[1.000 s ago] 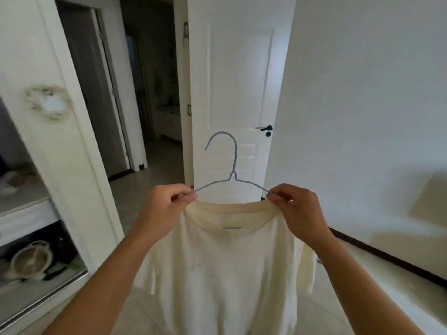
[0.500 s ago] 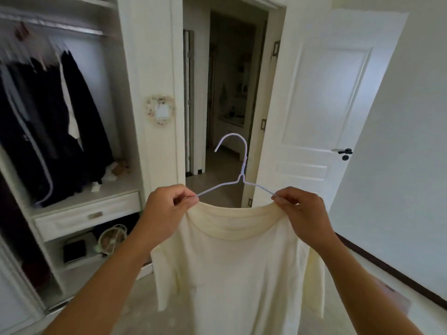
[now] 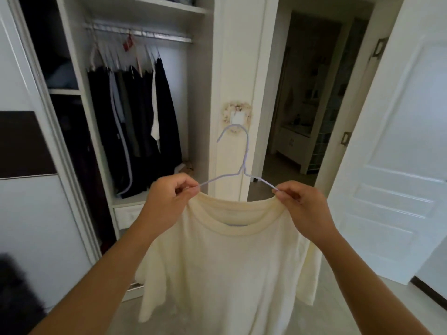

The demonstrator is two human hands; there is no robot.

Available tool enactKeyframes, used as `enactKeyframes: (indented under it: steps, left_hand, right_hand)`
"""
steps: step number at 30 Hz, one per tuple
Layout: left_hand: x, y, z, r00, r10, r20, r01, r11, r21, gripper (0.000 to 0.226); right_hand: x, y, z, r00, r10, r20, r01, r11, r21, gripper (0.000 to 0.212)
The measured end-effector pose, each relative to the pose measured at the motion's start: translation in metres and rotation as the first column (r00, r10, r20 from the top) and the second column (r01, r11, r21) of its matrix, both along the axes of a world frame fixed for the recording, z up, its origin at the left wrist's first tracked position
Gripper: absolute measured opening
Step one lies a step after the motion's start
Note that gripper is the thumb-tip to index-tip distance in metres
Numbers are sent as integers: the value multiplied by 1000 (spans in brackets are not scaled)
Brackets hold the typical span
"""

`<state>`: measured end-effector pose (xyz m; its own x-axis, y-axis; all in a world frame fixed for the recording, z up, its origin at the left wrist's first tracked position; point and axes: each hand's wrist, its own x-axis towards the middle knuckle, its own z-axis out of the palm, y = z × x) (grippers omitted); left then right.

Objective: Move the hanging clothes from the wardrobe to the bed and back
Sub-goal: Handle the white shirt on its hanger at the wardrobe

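Observation:
A cream T-shirt (image 3: 232, 262) hangs on a pale wire hanger (image 3: 244, 163), held up in front of me. My left hand (image 3: 169, 197) pinches the hanger's left shoulder at the collar. My right hand (image 3: 300, 204) pinches the right shoulder. The hook points up, free of anything. To the left the open wardrobe (image 3: 72, 68) shows a metal rail (image 3: 145, 35) with several dark clothes (image 3: 135, 122) on hangers; the rail's right end is bare.
A white post with a decorated wall switch (image 3: 238, 117) stands right behind the hanger. Beyond it an open doorway (image 3: 304, 97) leads into a dim room. An open white door (image 3: 399, 165) stands at the right. A wardrobe drawer (image 3: 128, 213) sits below the clothes.
The view has swung left: the wardrobe with its rail and dark clothes has come into the centre-left, the white door has slid right. Both hands keep the same pinch on the hanger.

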<state>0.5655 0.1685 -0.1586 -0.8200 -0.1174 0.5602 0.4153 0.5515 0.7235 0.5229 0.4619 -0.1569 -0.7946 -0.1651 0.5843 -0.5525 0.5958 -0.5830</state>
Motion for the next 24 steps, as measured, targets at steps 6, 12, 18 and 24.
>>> enactKeyframes:
  steps: [6,12,18,24]
  left_hand:
    - [-56,-49,8,996,79,32,-79,997,15,12]
    - [-110,-92,12,982,190,13,-190,982,-3,16]
    - [-159,-133,12,975,223,7,-223,975,-4,14]
    - [-214,-182,12,982,190,3,-190,982,9,14]
  right_hand:
    - [-84,-52,7,995,92,49,-92,996,-6,13]
    - [-158,-102,19,981,183,67,-185,983,13,16]
    - [-220,-147,22,972,224,66,-226,974,29,18]
    - [-281,-196,21,978,201,45,-202,979,10,16]
